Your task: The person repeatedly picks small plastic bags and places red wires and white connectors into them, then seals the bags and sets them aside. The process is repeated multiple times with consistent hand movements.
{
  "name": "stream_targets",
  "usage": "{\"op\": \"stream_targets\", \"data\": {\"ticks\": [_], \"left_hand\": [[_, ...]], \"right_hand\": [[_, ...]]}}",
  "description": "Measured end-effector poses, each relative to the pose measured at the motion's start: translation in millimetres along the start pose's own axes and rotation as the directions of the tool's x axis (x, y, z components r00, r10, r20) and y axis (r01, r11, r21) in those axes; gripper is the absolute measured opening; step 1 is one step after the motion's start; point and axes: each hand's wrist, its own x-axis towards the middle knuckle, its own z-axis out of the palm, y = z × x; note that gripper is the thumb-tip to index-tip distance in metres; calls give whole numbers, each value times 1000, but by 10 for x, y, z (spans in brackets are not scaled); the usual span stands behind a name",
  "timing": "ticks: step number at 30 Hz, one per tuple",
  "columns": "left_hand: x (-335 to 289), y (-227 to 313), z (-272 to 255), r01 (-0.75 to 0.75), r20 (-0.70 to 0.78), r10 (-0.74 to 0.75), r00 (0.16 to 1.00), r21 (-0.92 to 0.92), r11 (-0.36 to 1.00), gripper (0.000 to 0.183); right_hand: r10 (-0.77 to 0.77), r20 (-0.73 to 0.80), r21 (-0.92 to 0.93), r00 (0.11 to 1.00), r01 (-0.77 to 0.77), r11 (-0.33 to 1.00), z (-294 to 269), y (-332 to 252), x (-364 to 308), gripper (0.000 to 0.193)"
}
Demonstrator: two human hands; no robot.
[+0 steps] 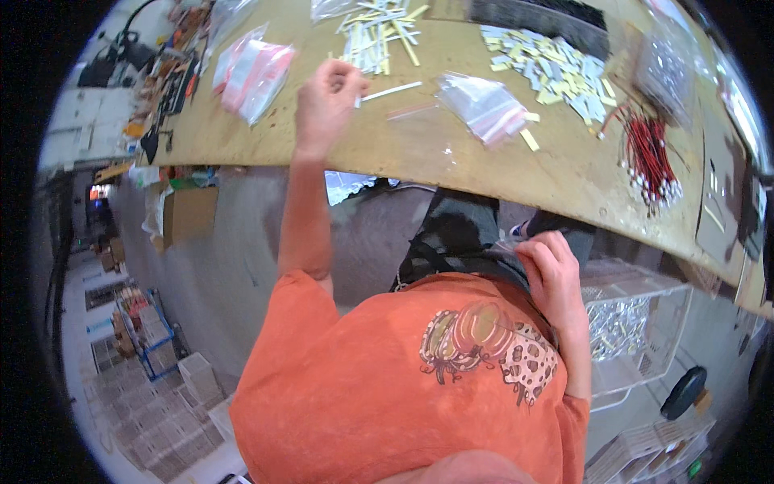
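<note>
My left hand [326, 101] is over the table with its fingers curled together, beside a thin white strip [393, 90]. A small white bit shows at its fingertips, too little to name. Just beyond it lies a loose pile of white and pale yellow strips [375, 40]. My right hand [552, 270] is at my waist, below the table's front edge, with thumb and fingers closed on a clear plastic bag [506, 245]. The bag is partly hidden by the fingers.
Clear zip bags [484, 105] lie mid-table, and more bags with pink edges [256, 73] at left. Farther right are a heap of short white and yellow pieces [548, 68] and red wires with white connectors [651, 157]. A filled crate [637, 323] stands below the table at right.
</note>
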Motion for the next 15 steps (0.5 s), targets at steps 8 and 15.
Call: {"op": "stream_targets", "data": {"ticks": [8,15], "left_hand": [[-902,1052,427,-636,372,584,722,24,771,9],[-1231,1128,860,-675,534,582,613,-29,737,12]], "right_hand": [[-144,-152,-219,978,108,970,-74,-42,173,17],[-152,-195,-322,969,83,943,-82,-29,80,19]]}}
